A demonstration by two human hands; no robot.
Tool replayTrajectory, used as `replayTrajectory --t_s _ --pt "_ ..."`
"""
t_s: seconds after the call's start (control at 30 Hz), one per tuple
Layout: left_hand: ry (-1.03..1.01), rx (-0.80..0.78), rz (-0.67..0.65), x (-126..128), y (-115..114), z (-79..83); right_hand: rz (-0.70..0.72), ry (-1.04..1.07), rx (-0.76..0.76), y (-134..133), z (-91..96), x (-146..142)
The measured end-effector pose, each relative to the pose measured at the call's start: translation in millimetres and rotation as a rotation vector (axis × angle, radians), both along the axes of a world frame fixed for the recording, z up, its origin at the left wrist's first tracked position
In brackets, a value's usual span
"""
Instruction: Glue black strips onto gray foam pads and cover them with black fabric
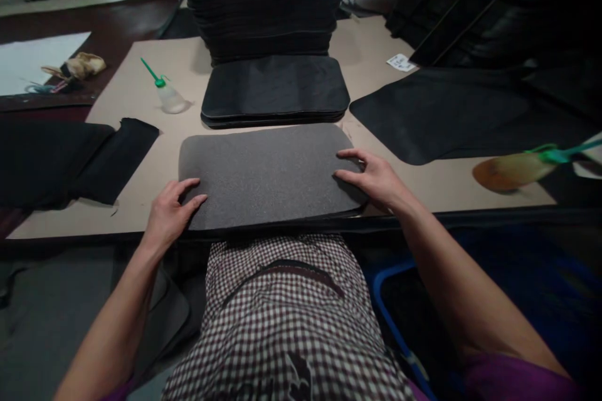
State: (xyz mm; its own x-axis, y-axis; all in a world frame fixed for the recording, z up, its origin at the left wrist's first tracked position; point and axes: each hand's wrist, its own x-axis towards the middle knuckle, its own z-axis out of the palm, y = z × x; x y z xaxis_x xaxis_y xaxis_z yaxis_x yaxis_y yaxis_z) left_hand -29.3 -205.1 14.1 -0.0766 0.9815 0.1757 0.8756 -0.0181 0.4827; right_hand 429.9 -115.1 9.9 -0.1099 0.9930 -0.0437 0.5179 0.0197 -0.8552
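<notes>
A dark grey rectangular panel [268, 175] with rounded corners and a speckled, matt face lies flat at the table's front edge. My left hand [170, 210] grips its left end, with thumb and forefinger apart on the edge. At the right end, my right hand [371, 177] holds the panel the same way, thumb and forefinger over the top; the other fingers are partly hidden. Just behind it is a low pile of black rounded panels [275, 88]. A tall stack of similar black panels [268, 12] rises beyond that.
A clear squeeze bottle [170, 97] with a green spout stands back left. An amber squeeze bottle [512, 172] lies tilted at right. Black sheets lie at left [117, 160] and right [433, 109]. A white label [401, 62] and beige gloves [82, 66] are farther back. Below right is a blue-rimmed bin [383, 294].
</notes>
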Motion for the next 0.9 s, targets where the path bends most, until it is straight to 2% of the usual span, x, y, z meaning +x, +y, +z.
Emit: replayTrajectory --t_s 0.13,0.3,0.5,0.77,0.9 --pt "0.056 0.028 -0.038 4 -1 -0.2 0.049 -0.247 0.130 -2 -3.9 -1" --pt "0.038 0.031 -0.049 6 0 2.2 0.075 -0.316 0.212 -7 -1.6 -3" --pt "0.026 0.016 -0.018 4 0 1.8 0.019 -0.232 0.159 -10 6.1 0" --pt "0.103 0.021 -0.028 1 3 -7.1 -0.002 -0.144 0.095 -9 8.2 2" --pt "0.142 0.012 -0.023 -1 2 -9.5 -0.022 0.053 0.033 -11 17.5 3"
